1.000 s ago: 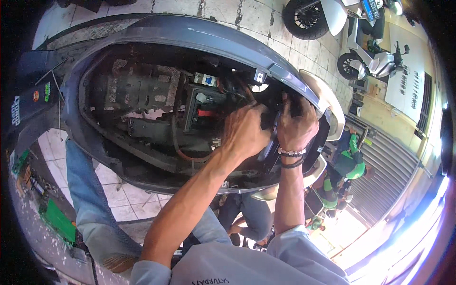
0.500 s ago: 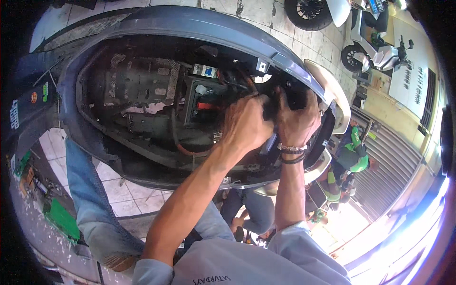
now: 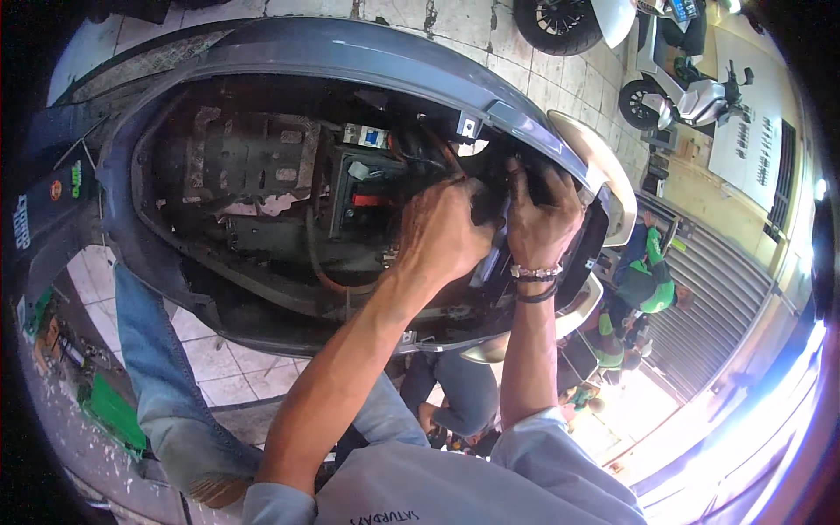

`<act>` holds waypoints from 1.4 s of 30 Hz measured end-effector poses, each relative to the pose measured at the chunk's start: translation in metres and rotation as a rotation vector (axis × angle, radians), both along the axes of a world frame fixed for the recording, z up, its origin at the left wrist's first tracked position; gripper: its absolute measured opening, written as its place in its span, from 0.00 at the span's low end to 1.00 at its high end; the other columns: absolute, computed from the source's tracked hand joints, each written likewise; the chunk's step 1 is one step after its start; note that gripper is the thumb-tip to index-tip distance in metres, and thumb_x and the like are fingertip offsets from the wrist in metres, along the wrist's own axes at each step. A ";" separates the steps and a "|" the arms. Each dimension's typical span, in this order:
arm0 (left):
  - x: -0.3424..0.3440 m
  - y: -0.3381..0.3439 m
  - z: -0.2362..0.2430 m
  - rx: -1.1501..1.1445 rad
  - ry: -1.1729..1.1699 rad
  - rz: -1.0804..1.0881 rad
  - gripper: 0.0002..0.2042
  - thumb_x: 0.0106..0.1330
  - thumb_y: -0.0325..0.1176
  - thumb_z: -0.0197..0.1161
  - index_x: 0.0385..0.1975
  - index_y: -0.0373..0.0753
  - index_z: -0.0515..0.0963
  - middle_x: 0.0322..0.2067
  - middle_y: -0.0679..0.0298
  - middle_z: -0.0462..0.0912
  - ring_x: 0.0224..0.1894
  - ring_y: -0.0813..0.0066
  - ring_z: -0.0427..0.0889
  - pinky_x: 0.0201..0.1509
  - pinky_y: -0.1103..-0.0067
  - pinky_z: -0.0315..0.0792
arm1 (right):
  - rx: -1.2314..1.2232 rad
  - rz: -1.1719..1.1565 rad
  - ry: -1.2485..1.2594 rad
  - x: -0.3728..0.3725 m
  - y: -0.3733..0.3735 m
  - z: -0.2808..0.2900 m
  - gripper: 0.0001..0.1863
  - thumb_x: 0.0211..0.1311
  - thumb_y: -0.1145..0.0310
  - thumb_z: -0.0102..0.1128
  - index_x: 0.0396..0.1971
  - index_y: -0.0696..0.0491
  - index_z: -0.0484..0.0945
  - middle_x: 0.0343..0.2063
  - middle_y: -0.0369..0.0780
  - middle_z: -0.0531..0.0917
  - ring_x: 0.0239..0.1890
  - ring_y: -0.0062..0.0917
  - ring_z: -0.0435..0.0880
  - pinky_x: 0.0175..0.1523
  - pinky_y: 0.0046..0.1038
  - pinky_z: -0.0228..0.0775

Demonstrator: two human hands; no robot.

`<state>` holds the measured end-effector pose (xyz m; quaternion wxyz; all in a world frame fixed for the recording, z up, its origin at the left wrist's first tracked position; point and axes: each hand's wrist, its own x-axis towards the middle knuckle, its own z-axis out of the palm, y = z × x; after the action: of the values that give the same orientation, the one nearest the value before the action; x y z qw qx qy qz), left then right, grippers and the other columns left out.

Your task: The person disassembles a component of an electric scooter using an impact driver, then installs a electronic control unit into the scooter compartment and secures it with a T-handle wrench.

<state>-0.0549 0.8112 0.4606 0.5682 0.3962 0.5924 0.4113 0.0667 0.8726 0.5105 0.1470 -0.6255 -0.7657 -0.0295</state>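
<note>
Left hand (image 3: 446, 229) and right hand (image 3: 546, 226) reach side by side into the right part of the open scooter body (image 3: 376, 49), which spans the upper middle of the frame. Both look curled, but their fingertips sink into shadow, so I cannot tell whether either grips anything. Their own backs block the spot, and the left forearm (image 3: 346, 363) crosses the body's lower rim. Left of the hands, near mid-frame, sit a red part (image 3: 374, 200), a blue-and-white part (image 3: 368, 136) and a curved hose (image 3: 320, 262). Around lie a white scooter (image 3: 697, 105) at upper right, a person in green (image 3: 649, 289) beside a shutter (image 3: 713, 293) at right, jeans (image 3: 166, 376) at lower left and a green piece (image 3: 115, 411) near the left edge.
</note>
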 end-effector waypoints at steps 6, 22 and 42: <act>-0.003 0.001 0.000 0.034 -0.021 -0.006 0.15 0.55 0.34 0.73 0.42 0.36 0.86 0.42 0.48 0.87 0.46 0.47 0.86 0.49 0.62 0.79 | -0.109 -0.118 0.015 -0.003 0.001 0.005 0.16 0.53 0.57 0.78 0.30 0.56 0.88 0.29 0.46 0.86 0.32 0.44 0.86 0.39 0.38 0.76; -0.023 -0.013 0.011 0.220 0.133 -0.019 0.16 0.64 0.31 0.65 0.50 0.33 0.82 0.43 0.46 0.84 0.48 0.46 0.83 0.51 0.62 0.76 | 0.036 0.017 0.078 0.018 0.004 -0.011 0.20 0.54 0.56 0.79 0.31 0.59 0.87 0.28 0.48 0.88 0.30 0.34 0.87 0.38 0.35 0.75; -0.010 -0.064 0.047 -0.132 -0.013 -0.579 0.13 0.57 0.31 0.77 0.39 0.32 0.85 0.35 0.52 0.89 0.38 0.63 0.91 0.45 0.71 0.81 | -0.797 -0.101 0.312 0.070 -0.086 0.064 0.46 0.50 0.78 0.70 0.73 0.52 0.64 0.55 0.54 0.80 0.57 0.50 0.81 0.60 0.37 0.76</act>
<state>-0.0651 0.7472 0.5077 0.6903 0.5082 0.4767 0.1950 0.1365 0.7870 0.5747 0.0062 -0.6672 -0.6541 0.3563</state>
